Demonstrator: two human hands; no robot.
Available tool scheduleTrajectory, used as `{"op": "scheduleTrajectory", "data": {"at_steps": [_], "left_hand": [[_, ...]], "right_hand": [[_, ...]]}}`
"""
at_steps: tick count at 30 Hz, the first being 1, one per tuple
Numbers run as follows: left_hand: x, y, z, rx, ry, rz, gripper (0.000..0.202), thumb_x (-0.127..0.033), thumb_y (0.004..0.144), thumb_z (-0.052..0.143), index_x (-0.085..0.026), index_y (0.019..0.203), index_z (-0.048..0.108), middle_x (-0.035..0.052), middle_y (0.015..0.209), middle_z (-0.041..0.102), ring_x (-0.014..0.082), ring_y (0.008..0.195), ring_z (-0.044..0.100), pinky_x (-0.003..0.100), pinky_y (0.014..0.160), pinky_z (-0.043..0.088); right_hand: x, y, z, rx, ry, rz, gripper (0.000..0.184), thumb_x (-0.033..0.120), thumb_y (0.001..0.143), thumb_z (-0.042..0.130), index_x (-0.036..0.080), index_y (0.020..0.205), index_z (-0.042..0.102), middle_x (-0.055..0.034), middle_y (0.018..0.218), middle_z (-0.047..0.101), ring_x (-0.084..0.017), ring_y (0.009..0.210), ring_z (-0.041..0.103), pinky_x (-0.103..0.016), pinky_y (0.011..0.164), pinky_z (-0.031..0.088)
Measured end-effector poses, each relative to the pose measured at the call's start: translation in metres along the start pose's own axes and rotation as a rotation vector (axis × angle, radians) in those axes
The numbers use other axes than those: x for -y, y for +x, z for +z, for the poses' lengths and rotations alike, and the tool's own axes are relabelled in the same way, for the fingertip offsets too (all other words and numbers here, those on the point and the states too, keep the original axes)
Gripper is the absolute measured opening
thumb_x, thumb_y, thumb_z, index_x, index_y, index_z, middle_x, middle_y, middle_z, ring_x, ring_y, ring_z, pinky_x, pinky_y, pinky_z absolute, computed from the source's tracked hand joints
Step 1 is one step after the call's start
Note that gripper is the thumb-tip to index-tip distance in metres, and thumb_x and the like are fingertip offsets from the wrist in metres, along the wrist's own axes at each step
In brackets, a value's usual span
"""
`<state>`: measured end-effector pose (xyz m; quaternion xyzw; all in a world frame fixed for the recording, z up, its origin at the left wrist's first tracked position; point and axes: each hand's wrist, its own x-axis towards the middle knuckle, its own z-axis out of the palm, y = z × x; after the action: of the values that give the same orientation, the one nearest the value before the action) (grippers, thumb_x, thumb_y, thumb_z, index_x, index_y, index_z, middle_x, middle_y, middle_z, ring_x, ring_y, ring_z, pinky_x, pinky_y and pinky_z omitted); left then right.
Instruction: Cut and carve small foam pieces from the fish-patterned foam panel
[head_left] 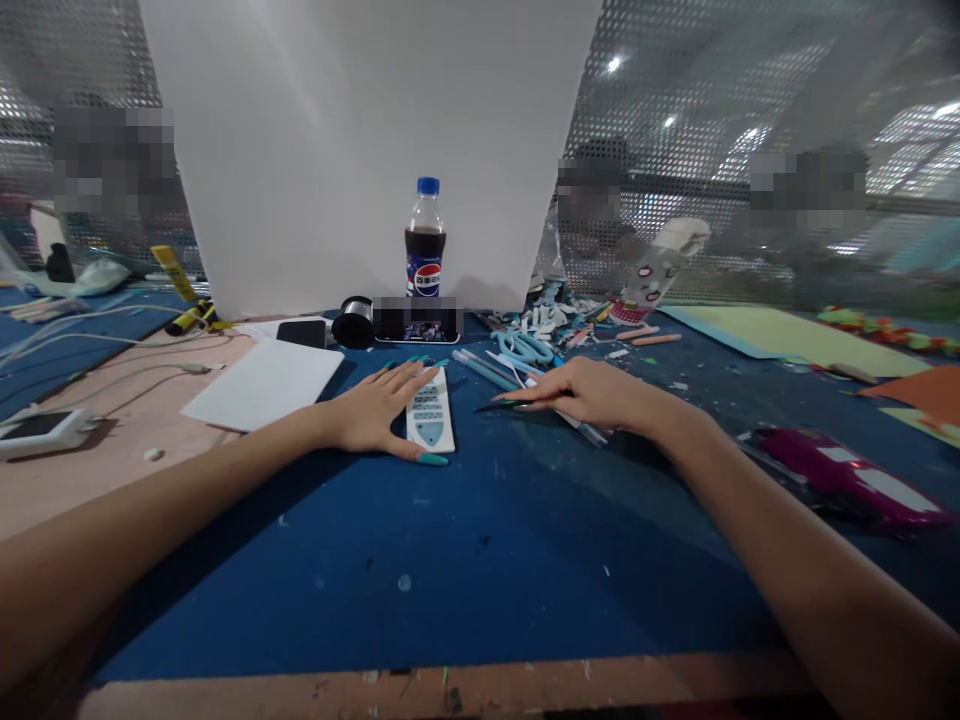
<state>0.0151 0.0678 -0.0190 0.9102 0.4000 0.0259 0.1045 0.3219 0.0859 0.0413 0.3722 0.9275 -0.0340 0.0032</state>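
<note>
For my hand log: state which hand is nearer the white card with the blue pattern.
Left. The left hand lies over the white card, covering part of it; the right hand is apart from it, off to its right.

Bench (450,600) top: dark blue, matt, scuffed and flecked; bare near edge brown, rough, wood-like. Far white panel (360,120): smooth, faint soft sheen. Perforated screen (675,60) on far right: metallic look. Bottle (426,215): clear glossy plastic; cap (428,186) blue plastic. Narrow white strip (449,400): smooth, card-like, with pale blue pieces that look like matt paper. Nails (433,460) of left hand (375,405): teal, glossy. Scissors (525,347): smooth pale blue plastic handles. Scraps (551,315): papery, ragged. Far-right sheet (795,335): matt yellow-green paper. Magenta pouch (817,460) on right: shiny, material unclear. Block (49,435) on left: smooth white plastic.
</note>
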Motion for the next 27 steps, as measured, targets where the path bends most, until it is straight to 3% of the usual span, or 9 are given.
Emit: {"op": "scheduleTrajectory", "data": {"at_steps": [4,7,10,19,27], "left_hand": [[-0.001,0.0,0.001,-0.028,-0.022,-0.013,0.107,-0.074,0.066,0.045,-0.023,0.14,-0.014,0.0085,0.149,-0.005,0.0344,0.135,0.001,0.051,0.107,0.008],[0.0,0.0,0.002,-0.049,-0.028,0.003,0.108,-0.074,0.066,0.045,-0.021,0.14,-0.013,0.0096,0.149,-0.004,0.0346,0.135,0.002,0.051,0.107,0.008],[0.001,0.001,0.003,-0.062,-0.025,0.011,0.109,-0.074,0.066,0.044,-0.018,0.14,-0.013,0.0118,0.149,-0.003,0.0341,0.135,0.002,0.05,0.107,0.008],[0.0,0.001,0.004,-0.068,-0.028,0.001,0.111,-0.075,0.066,0.043,-0.014,0.14,-0.011,0.015,0.149,0.0,0.034,0.135,0.004,0.048,0.107,0.006],[0.003,0.002,0.006,-0.074,-0.004,0.021,0.111,-0.076,0.066,0.043,-0.013,0.141,-0.009,0.0155,0.148,0.0,0.0328,0.135,0.003,0.048,0.107,0.005]], "right_hand": [[0.02,0.006,0.002,-0.048,0.142,0.048,0.042,0.017,0.09,0.034,0.029,0.128,0.048,-0.0035,0.072,0.067,-0.009,0.042,0.036,-0.023,0.046,0.028],[0.04,0.015,0.009,-0.142,0.093,0.009,0.038,0.021,0.089,0.042,0.03,0.125,0.051,-0.0036,0.077,0.066,-0.012,0.056,0.048,-0.023,0.053,0.033],[0.053,0.023,0.017,-0.138,0.026,-0.022,0.04,0.02,0.089,0.042,0.032,0.126,0.048,-0.0028,0.074,0.064,-0.012,0.059,0.049,-0.022,0.054,0.031],[0.067,0.03,0.023,-0.093,-0.126,-0.115,0.054,0.006,0.085,0.036,0.039,0.127,0.044,-0.0005,0.071,0.056,-0.008,0.053,0.04,-0.02,0.048,0.022],[0.069,0.034,0.028,-0.102,-0.159,-0.121,0.056,0.004,0.084,0.037,0.041,0.126,0.044,0.0002,0.068,0.052,-0.008,0.052,0.037,-0.021,0.046,0.017]]}}
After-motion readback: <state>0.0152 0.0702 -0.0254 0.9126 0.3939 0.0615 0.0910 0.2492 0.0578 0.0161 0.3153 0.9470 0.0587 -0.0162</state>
